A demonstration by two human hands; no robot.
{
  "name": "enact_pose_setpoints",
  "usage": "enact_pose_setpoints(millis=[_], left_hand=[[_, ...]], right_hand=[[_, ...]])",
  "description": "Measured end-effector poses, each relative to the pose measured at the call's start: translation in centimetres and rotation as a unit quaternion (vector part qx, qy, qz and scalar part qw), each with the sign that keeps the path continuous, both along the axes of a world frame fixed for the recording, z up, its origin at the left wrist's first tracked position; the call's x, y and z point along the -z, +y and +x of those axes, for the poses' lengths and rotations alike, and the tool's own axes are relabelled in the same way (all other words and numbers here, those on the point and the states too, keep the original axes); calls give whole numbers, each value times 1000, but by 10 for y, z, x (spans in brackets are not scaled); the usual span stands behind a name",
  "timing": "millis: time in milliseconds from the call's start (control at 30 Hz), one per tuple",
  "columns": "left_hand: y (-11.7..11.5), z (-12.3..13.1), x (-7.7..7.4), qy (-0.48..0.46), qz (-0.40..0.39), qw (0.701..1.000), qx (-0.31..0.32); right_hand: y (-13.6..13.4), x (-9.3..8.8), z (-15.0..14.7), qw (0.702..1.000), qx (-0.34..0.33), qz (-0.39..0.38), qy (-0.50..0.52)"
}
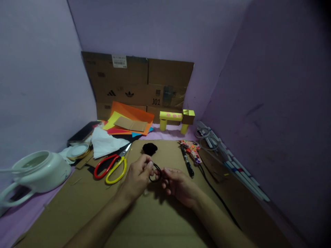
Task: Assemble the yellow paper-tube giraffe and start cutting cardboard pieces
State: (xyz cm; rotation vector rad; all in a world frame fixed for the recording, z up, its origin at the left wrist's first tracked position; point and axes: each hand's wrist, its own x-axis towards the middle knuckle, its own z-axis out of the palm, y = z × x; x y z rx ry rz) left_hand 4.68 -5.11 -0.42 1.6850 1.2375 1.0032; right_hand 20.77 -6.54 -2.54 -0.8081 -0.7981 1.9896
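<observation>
A thin black loop [160, 175], like a bent cord or wire, hangs between my two hands over the cardboard sheet [155, 220]. My left hand [139, 175] pinches its upper left side. At its right edge my right hand [178, 184] has thumb and fingertips closed on the loop; the exact contact is partly hidden. Just beyond my left hand lies a fuzzy black clump [150, 148]. Scissors [113, 165] with one red and one yellow handle rest left of my left hand, blades pointing away. A black marker [187, 162] lies beyond my right hand.
Left stands a white pot [43, 170]; near it are a round lidded tin [78, 151] and white tissue [107, 142]. Coloured paper [134, 112] leans at the back beside a yellow paper figure [170, 116]. A patterned glue gun [192, 150] trails its cable right, near white tubes [243, 175].
</observation>
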Motion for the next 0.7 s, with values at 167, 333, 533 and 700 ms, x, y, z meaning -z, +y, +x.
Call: enact_pose_setpoints(millis=[167,333,533,700], left_hand=[[-2,-2,-5,68,49,996,-20],[1,-3,-3,27,19,999,-23],[0,-2,-2,11,19,999,-26],[0,-2,-1,15,31,999,-31]], right_hand=[[-1,1,-1,999,8,3,-45],[-1,1,-1,999,4,1,-44],[-2,0,-3,999,2,0,-50],[-3,0,-5,997,2,4,-73]])
